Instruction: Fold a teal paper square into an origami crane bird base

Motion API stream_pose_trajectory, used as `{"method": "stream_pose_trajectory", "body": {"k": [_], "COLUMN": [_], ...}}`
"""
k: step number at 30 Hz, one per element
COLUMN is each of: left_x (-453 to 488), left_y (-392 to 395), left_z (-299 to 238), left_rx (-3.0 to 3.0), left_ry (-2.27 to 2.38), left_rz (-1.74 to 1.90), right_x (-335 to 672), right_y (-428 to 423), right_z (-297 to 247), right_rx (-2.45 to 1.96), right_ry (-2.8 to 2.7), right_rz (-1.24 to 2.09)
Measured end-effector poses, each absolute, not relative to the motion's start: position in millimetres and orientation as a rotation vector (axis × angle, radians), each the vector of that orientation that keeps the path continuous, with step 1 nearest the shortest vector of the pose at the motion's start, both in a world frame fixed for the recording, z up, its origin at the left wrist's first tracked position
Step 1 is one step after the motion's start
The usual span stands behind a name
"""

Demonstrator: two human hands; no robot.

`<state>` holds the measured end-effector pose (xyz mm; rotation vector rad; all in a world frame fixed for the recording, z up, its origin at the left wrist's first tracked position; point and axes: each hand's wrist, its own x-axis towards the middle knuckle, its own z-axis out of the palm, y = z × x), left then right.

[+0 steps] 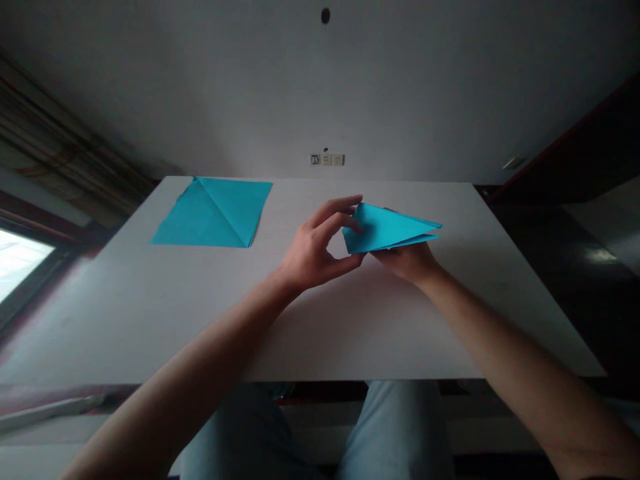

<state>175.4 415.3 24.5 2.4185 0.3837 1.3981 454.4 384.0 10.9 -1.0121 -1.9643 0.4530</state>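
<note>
A folded piece of blue paper [383, 227] is held a little above the table, its narrow split points facing right and its blunt end left. My left hand [323, 243] grips the blunt end, with fingers along the top and the thumb at the lower edge. Beneath the paper, my right hand [407, 260] supports it from the right; the folded paper hides most of its fingers, so how they close on it is partly unseen.
A blue sheet [215, 212] with a diagonal crease lies on the white table [150, 313] at the back left. Behind the table, the wall carries a row of sockets [327, 160]. A curtain [55, 127] hangs at the left.
</note>
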Motion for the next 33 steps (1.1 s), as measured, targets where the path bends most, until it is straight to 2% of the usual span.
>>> {"method": "stream_pose_trajectory", "body": {"k": [8,13,15,21,23,27,33], "left_x": [183,183,180,172,168,156,135], "left_y": [418,420,421,428,432,436,417], "left_z": [26,33,36,35,30,26,48], "left_rx": [1.836,1.535,1.494,1.451,1.469,1.683,2.440], "left_ry": [0.429,0.614,0.642,0.739,0.786,0.854,0.874], "left_rz": [1.110,1.102,1.097,0.991,0.864,0.542,0.476], "right_x": [451,454,457,462,462,461,456], "right_y": [379,386,387,377,374,377,381], "right_z": [16,8,8,34,39,35,28], "right_rx": [-0.971,-0.936,-0.914,-1.152,-1.160,-1.030,-0.918], "right_ry": [-1.854,-1.758,-1.724,-1.938,-2.121,-2.438,-2.529], "right_rz": [0.663,0.777,0.654,-0.024,-0.004,0.326,0.406]}}
